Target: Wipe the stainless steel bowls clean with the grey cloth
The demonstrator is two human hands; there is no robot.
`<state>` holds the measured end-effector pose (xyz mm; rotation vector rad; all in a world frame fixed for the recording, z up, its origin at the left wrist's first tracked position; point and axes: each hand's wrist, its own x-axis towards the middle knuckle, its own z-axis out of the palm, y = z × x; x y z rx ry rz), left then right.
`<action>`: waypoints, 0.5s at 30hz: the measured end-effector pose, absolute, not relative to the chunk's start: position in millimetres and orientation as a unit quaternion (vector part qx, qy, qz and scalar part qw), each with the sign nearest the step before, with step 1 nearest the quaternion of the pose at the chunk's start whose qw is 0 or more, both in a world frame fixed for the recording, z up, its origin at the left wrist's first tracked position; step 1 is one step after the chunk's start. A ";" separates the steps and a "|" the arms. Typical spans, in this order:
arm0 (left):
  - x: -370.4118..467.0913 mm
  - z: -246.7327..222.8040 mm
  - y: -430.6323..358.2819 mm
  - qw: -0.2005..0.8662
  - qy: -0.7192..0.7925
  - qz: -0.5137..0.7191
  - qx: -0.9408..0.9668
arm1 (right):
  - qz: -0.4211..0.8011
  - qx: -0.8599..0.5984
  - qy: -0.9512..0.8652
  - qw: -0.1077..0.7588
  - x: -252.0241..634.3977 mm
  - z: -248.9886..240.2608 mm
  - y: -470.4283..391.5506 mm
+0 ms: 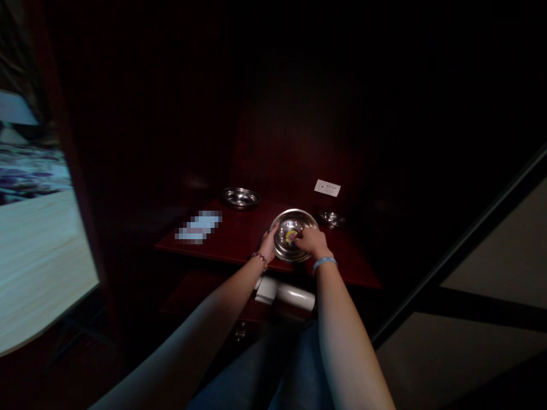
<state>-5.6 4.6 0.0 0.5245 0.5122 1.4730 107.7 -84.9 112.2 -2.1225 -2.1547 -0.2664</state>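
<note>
A round metal bowl (294,219) is tilted toward me above the front edge of a dark red shelf (231,239). My left hand (269,242) grips its left rim. Inside the bowl, at its bottom, is a small yellow and pink thing (290,236). My right hand (311,240) reaches over the right rim, its fingers drawn together at that small thing; whether they pinch it is too small to tell. Behind to the left sits a second metal bowl (240,198), and a smaller metal bowl (332,219) stands behind to the right.
A blurred-out pale item (199,226) lies on the shelf's left part. Under the shelf are a white cylinder (296,296) and a white box (265,289). A white socket plate (327,188) is on the back wall. A pale wooden table (43,262) stands at far left.
</note>
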 end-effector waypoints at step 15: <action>-4.5 0.4 2.4 0.673 0.221 0.656 0.260 | -0.222 -0.569 -0.786 0.095 115.8 79.8 -56.1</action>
